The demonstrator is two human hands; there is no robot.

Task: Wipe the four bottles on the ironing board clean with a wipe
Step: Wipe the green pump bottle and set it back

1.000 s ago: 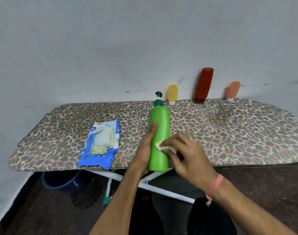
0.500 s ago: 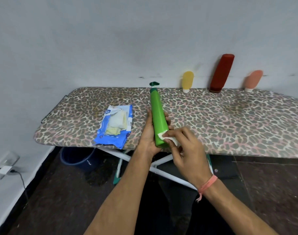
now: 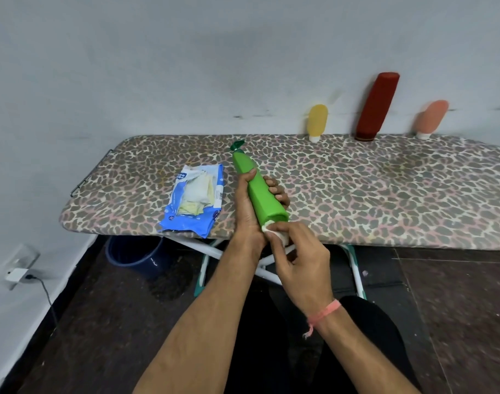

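A blue wipes pack (image 3: 193,199) lies on the ironing board (image 3: 371,191). Just right, the left hand (image 3: 247,206) grips the tilted green bottle (image 3: 261,190) while the right hand (image 3: 302,258) pinches a wipe (image 3: 273,230) against its base. Yellow bottle (image 3: 317,120), red bottle (image 3: 377,106) and pink bottle (image 3: 431,118) lean on the wall.

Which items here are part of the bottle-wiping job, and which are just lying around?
Job: green pump bottle held by left hand; wipe in right hand; yellow bottle; dark red bottle; peach bottle; wipes pack; ironing board.
Lying about: blue bucket; wall charger.
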